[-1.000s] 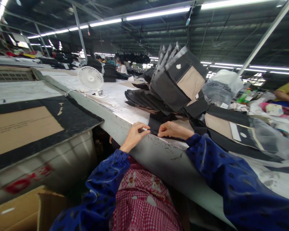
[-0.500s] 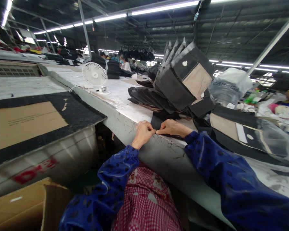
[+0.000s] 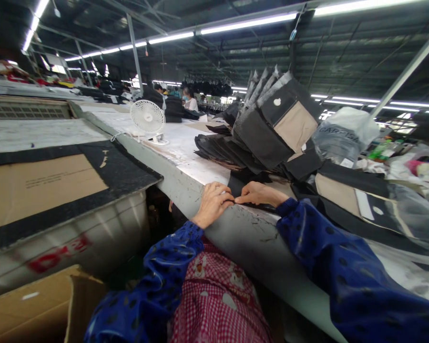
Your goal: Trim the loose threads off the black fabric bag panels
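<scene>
Our left hand [image 3: 212,205] and right hand [image 3: 259,194] grip a black fabric piece [image 3: 245,183] closed between the fingertips at the table [image 3: 243,228] edge, just below a stack of black-and-beige panels [image 3: 271,124].

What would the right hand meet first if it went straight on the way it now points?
Probably the left hand, fingertips almost meeting the right hand over the black fabric; depth is unclear.

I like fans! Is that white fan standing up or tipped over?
Standing up: the white desk fan sits upright on its base.
</scene>
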Available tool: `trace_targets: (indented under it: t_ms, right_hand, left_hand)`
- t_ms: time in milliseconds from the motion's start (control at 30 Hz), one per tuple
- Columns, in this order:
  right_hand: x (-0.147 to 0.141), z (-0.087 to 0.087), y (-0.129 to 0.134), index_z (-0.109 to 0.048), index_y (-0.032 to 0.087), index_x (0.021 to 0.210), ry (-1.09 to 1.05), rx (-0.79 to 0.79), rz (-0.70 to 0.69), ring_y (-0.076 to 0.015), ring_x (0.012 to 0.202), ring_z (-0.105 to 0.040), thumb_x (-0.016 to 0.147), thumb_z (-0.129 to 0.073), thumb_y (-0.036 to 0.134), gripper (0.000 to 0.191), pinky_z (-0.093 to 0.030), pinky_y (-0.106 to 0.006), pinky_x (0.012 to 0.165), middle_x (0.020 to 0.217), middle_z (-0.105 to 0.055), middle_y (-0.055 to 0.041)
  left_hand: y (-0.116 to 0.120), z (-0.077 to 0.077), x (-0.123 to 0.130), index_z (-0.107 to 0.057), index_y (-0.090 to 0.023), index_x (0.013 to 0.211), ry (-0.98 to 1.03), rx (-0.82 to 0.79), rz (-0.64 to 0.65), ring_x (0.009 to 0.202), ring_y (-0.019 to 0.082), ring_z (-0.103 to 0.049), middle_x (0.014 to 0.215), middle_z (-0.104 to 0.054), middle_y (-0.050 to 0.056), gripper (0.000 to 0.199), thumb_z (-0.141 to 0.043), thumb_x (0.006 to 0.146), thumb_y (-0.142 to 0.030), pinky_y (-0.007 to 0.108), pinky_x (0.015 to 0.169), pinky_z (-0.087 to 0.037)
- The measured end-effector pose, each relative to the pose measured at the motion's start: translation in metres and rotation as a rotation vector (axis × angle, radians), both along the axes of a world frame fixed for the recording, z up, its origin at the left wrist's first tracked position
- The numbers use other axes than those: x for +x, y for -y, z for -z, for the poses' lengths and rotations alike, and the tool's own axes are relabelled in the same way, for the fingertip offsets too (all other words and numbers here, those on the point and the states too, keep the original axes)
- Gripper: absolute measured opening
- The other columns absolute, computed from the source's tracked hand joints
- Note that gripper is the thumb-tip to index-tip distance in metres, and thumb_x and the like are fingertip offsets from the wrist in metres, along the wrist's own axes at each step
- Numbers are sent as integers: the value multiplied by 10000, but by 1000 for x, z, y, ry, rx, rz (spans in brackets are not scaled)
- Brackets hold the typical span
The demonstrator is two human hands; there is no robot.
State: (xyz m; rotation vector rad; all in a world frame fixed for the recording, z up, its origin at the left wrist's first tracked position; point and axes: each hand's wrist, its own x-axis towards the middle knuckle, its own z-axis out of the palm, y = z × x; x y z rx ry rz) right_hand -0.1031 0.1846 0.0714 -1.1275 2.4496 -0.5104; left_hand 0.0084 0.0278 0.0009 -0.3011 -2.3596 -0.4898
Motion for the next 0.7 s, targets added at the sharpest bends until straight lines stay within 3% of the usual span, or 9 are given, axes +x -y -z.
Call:
trace_targets:
  t_ms: [133, 233, 333, 467, 567, 700]
  right_hand:
    - [-3, -4, -12, -601, 147, 682, 105, -76, -34, -117, 570, -515, 728, -628, 601, 457, -420, -226, 518, 610, -566, -16]
    - [5, -5, -32, -610, 137, 789, 200, -301, -83, -141, 665, -583, 819, -519, 614, 486, -486, -257, 622, 752, -635, -63]
    - [28, 0, -49, -639, 155, 888, -131, -505, -91, -179, 750, -605, 851, -532, 565, 425, -494, -297, 692, 846, -652, -79]
    - [55, 5, -57, -658, 191, 1028, -731, -583, -139, -239, 934, -583, 881, -582, 391, 259, -475, -364, 826, 1008, -620, -108]
    - [58, -5, -56, -674, 196, 1001, -828, -676, -133, -209, 898, -596, 928, -493, 271, 209, -496, -330, 782, 992, -597, -105]
    - [54, -38, -57, -705, 206, 917, -770, -788, -96, -186, 811, -609, 883, -556, 270, 166, -504, -298, 704, 923, -623, -76]
  left_hand:
    - [1, -6, -2, -715, -256, 831, -22, -86, 60, 1043, 236, -497, 993, -707, 22, 171, -560, 903, -275, 432, 950, -301]
    - [0, -16, 4, -694, -237, 792, -54, -118, 78, 1025, 228, -507, 956, -714, 19, 217, -521, 921, -237, 421, 953, -303]
    - [-2, -31, 13, -670, -217, 777, -93, -91, 65, 974, 221, -523, 927, -707, 21, 191, -537, 913, -232, 403, 921, -333]
    - [-5, -56, 25, -650, -205, 784, -78, 7, 98, 903, 196, -561, 901, -684, 28, 187, -529, 921, -247, 367, 877, -385]
    - [-6, -73, 32, -668, -213, 900, -66, 116, 152, 935, 199, -593, 958, -689, 37, 100, -605, 879, -286, 347, 879, -428]
    - [-8, -91, 36, -542, -243, 1273, -68, 341, 227, 997, 191, -620, 1045, -696, 32, 478, -682, 816, -218, 320, 932, -452]
